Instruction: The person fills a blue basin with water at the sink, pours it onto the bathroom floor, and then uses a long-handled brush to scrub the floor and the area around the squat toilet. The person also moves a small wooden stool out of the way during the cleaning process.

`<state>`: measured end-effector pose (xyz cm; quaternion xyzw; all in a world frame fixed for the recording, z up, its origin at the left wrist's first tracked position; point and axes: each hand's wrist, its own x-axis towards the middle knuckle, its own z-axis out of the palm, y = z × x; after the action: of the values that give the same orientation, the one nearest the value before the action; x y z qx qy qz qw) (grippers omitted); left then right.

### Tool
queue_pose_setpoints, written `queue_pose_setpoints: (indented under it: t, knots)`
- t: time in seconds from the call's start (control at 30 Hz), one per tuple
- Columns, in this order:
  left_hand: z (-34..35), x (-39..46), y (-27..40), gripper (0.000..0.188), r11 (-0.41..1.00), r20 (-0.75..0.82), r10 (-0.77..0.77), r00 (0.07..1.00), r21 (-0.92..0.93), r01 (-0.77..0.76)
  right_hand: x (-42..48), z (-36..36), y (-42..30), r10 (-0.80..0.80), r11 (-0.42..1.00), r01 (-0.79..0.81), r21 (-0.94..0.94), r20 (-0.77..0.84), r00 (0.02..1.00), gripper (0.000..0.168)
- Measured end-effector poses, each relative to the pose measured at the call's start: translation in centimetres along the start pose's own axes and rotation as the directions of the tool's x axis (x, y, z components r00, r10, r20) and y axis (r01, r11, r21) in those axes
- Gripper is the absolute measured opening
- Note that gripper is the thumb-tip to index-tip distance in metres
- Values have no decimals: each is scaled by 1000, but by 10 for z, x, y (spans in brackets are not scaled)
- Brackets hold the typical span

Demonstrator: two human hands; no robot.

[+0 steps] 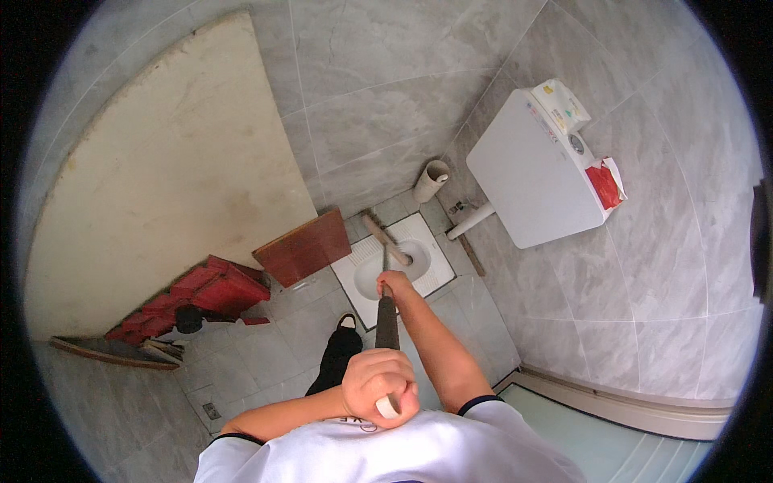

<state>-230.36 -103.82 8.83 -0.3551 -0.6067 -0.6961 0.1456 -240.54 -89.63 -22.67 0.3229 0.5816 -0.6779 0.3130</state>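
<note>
My left hand (pixel 379 383) is closed around the top of the dark grip of a long-handled brush or broom (pixel 387 320), close to my chest. A pale loop shows at the handle's end, beside my thumb. Further down the same handle my right hand (pixel 394 284) grips it. The tool's narrow, bristled head (pixel 386 238) lies across a white squat toilet pan (pixel 369 305), one end over the basin and the other past the rim towards the wall. Exactly where the bristles touch is hard to tell.
A white cistern (pixel 531 175) hangs on the tiled wall, its pipe (pixel 471 221) running down. Near the corner stands a cylindrical bin (pixel 430 181). A reddish-brown board (pixel 305 247) and red broken pieces (pixel 235 287) lie left, beside a large cream panel (pixel 181 157). A floor drain (pixel 211 411) is lower left.
</note>
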Motion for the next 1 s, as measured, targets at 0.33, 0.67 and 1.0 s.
queue_pose_setpoints:
  t: [0.33, 0.67, 1.0]
  knots:
    - [-8, -24, -39, 17, 941, -253, -207, 945, -317, 121, -22, -71, -2, 238, 961, -155, 229, -399, 886, 9]
    - [-25, 2, -12, 26, 999, 8, -7, 1000, -44, 7, 23, 5, 8, 24, 951, -16, 309, -24, 999, 5]
    - [-50, -31, -43, 18, 968, -274, -179, 945, -219, 119, 50, -39, -23, -3, 963, 106, 247, -385, 923, 5]
